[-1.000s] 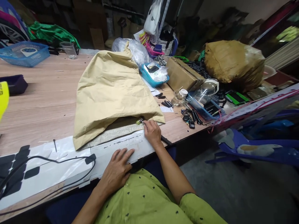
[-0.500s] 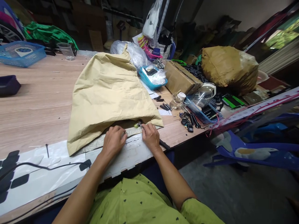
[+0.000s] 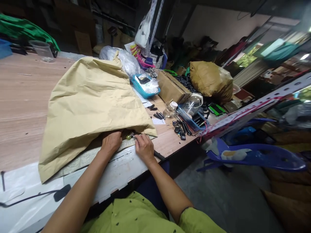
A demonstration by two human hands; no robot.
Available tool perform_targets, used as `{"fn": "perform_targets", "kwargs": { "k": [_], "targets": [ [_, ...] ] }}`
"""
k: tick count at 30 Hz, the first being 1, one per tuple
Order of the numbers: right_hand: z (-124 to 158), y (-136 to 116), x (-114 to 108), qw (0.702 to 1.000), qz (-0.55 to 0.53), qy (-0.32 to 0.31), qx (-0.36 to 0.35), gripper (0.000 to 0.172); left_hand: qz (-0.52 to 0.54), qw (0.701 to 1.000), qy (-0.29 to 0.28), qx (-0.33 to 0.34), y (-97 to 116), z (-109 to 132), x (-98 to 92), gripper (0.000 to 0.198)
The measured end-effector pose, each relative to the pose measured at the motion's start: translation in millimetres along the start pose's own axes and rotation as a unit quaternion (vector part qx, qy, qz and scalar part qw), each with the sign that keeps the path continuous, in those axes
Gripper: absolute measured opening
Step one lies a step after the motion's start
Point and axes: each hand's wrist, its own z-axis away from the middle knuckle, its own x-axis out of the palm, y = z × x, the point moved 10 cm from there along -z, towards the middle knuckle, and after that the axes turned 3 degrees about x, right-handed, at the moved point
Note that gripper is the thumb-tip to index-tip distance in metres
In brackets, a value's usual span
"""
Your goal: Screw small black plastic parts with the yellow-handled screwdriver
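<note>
A large tan sack [image 3: 97,97] lies on the wooden table with its mouth toward me, the upper layer lifted and the pale inner side [image 3: 80,160] showing. My left hand [image 3: 111,142] reaches under the raised edge; its fingertips are hidden inside. Just right of it, my right hand [image 3: 145,147] is closed around a tool with a shiny metal end [image 3: 131,135] and a dark handle part [image 3: 159,156] sticking out behind the palm. Something yellow-green shows at the metal end, too small to name. That end sits at the sack's mouth.
A blue tray [image 3: 145,92] of plastic bags, a cardboard box [image 3: 172,86], a glass jar [image 3: 170,110], keys [image 3: 179,131] and a blue basket [image 3: 191,119] stand to the right. A black cable [image 3: 36,195] crosses white sheeting at front left. A blue chair [image 3: 257,157] is beyond the table edge.
My left hand has slid forward under the sack's edge, so its fingers no longer show. My right hand keeps its grip on the tool. The view has turned right.
</note>
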Motion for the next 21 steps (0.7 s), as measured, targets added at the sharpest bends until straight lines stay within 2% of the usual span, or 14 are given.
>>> {"fn": "perform_targets", "kwargs": {
  "k": [5,8,12,17,21],
  "targets": [
    [-1.9,0.4,0.9,1.0,0.006,-0.003,0.004,0.024,-0.022,0.999,0.015,-0.023,-5.7,10.9,-8.9,0.042],
    [-2.4,-0.2,0.6,1.0,0.007,-0.004,0.002,0.023,-0.036,0.999,0.014,-0.014,-9.3,21.4,-16.3,0.04],
    [-2.1,1.1,2.3,1.0,0.003,-0.016,0.007,0.024,-0.007,0.997,0.045,0.066,-5.3,42.8,-16.9,0.037],
    [-1.3,1.9,2.4,1.0,0.003,-0.022,0.007,0.025,0.129,0.965,0.106,0.204,2.3,84.9,1.7,0.03],
    [-1.0,2.2,2.2,1.0,0.004,-0.021,0.006,0.026,0.171,0.947,0.171,0.21,-13.3,108.3,7.9,0.03]
  ]
}}
